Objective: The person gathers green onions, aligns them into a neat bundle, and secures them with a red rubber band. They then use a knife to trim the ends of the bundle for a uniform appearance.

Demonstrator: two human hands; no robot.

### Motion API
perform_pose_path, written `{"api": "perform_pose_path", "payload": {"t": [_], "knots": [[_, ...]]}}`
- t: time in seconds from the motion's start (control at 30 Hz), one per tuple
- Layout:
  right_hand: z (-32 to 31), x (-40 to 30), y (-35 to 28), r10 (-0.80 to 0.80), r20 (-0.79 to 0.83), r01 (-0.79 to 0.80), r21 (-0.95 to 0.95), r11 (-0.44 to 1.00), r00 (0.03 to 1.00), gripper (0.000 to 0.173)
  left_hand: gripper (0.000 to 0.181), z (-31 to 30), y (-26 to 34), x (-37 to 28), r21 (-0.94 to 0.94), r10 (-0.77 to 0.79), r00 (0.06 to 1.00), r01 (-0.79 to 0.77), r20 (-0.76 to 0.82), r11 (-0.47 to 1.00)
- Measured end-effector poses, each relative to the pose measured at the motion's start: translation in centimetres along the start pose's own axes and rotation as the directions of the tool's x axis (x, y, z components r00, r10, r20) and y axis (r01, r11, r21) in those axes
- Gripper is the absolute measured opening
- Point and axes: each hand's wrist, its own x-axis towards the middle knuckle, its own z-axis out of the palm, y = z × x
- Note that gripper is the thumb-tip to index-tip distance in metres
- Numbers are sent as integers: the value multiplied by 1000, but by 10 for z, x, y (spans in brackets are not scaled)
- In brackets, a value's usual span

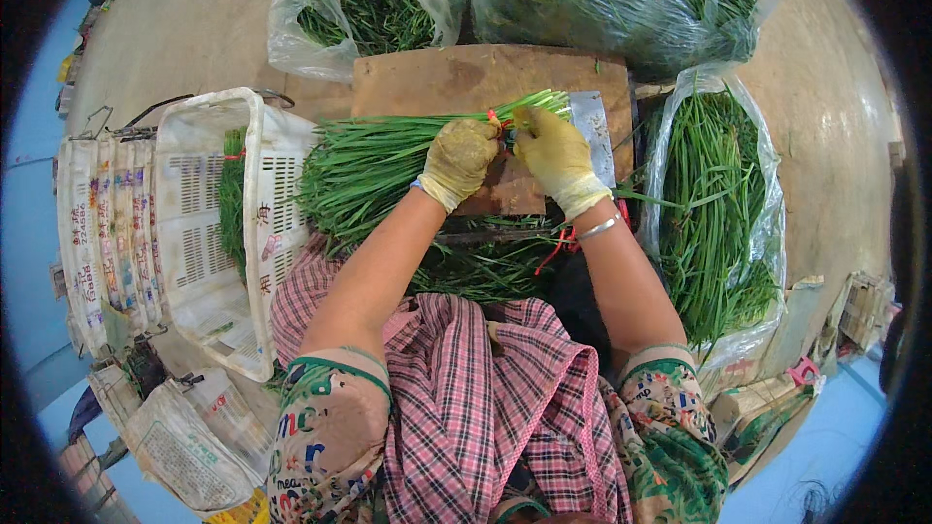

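A thick bundle of garlic chives [386,149] lies across a wooden board [466,73], pale stem ends to the right and green leaves fanning out to the left. Around its stem end runs a red tie [493,115]. My left hand [462,160], in a soiled yellow glove, is closed at the near side of this tie. Gloved likewise, my right hand [557,156] pinches at the tie beside the pale stems. The knot itself is mostly hidden by my fingers. A metal plate [595,131] lies at the board's right end, just beyond my right hand.
At my left, a white plastic crate [255,247] on its side holds a tied bundle [233,196]. Plastic bags of chives stand at back left [371,7], back right [619,7] and right [713,211]. Red ties [561,244] hang below my right wrist, near loose leaves [480,269].
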Motion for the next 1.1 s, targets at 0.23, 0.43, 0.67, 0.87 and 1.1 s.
{"api": "perform_pose_path", "payload": {"t": [0.23,0.43,0.67,0.87,1.1], "knots": [[24,22,8,-69,50,76,-152,986,996,23,4,-1,1,0,10,-16,999,17,-48,1000],[40,36,16,-125,-96,105,-193,976,987,15,2,8,-2,-1,-40,-35,992,30,-124,999],[41,49,20,12,-70,-27,-219,975,997,20,4,10,-5,2,-84,-132,980,121,-146,989],[24,13,8,-48,-41,40,-171,984,998,17,18,-2,-17,16,-358,-590,804,574,74,737],[68,-15,17,242,-17,-226,292,929,970,28,23,7,0,74,93,-506,814,501,286,860]]}}
